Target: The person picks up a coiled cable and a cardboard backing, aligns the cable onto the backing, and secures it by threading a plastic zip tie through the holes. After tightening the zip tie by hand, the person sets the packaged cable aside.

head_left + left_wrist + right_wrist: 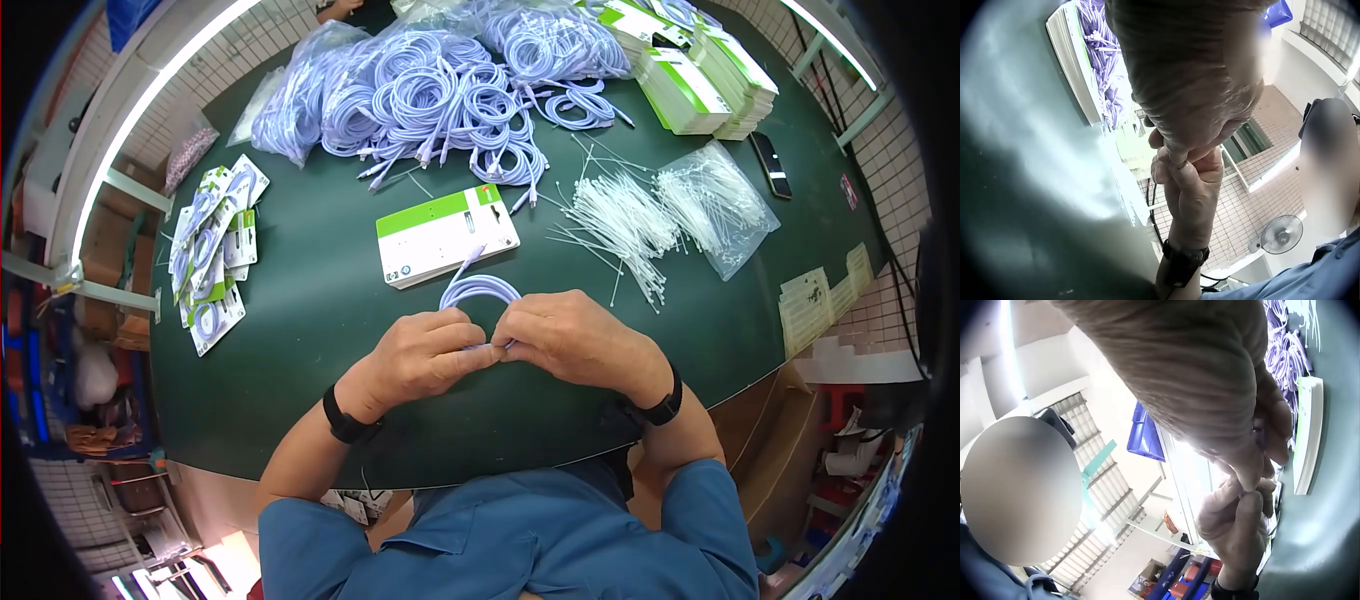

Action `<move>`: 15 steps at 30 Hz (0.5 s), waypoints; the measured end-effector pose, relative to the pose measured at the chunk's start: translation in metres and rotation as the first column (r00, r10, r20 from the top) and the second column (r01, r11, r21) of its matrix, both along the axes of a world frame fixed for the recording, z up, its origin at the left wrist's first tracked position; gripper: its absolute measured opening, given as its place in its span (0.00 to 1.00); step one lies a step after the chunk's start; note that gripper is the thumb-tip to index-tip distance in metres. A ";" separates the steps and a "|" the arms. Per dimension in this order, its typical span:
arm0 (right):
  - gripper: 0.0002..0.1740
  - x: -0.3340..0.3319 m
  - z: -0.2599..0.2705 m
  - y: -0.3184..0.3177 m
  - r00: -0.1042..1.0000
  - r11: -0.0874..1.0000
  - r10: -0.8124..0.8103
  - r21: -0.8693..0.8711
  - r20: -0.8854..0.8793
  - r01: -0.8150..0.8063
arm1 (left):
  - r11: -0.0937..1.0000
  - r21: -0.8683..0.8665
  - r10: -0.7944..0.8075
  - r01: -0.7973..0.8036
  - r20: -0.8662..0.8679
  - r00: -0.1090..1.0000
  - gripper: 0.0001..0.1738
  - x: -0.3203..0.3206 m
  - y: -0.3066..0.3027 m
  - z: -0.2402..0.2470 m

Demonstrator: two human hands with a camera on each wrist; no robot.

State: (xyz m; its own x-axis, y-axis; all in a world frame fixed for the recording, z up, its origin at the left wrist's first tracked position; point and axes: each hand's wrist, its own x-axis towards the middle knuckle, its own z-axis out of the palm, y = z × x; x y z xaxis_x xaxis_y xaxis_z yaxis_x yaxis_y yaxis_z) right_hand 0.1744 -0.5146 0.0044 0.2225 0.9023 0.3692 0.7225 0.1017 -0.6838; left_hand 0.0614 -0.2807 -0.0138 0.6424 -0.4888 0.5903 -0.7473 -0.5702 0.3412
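A coiled lavender cable (482,284) stands up between my two hands over the table's near middle, one plug end sticking out at the top. My left hand (428,352) grips the coil's lower left with curled fingers. On the other side, my right hand (572,336) pinches the coil's lower right, its thumb and fingertips meeting the left thumb. In the left wrist view the right hand (1192,194) shows behind the left one, fingertips together. The fingers hide most of the coil's lower part. Just beyond it lies a stack of green-and-white packaging cards (440,240).
Bagged and loose cable coils (420,95) heap up at the back. White cable ties (625,225) lie to the right, beside a plastic bag of them (715,205) and a phone (771,165). Card stacks (690,90) stand back right; packed cables on cards (212,250) pile up left.
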 end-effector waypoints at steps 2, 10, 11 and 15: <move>0.10 0.000 -0.003 0.002 0.999 0.999 -0.020 0.039 0.036 0.018 | 1.000 -0.018 -0.020 0.020 0.020 1.000 0.19 0.008 0.002 0.000; 0.10 0.013 0.007 -0.002 0.978 0.983 -0.182 0.046 0.103 0.178 | 0.912 -0.157 0.383 -0.379 -0.001 0.924 0.23 0.028 0.019 0.008; 0.10 0.013 0.008 -0.003 0.964 0.970 -0.244 0.037 0.104 0.241 | 0.879 -0.093 0.458 -0.467 -0.100 0.883 0.28 0.033 0.022 0.007; 0.10 0.013 0.005 0.000 0.959 0.964 -0.264 0.048 0.105 0.261 | 0.753 0.225 0.652 -0.618 -0.132 0.746 0.51 0.068 0.032 -0.025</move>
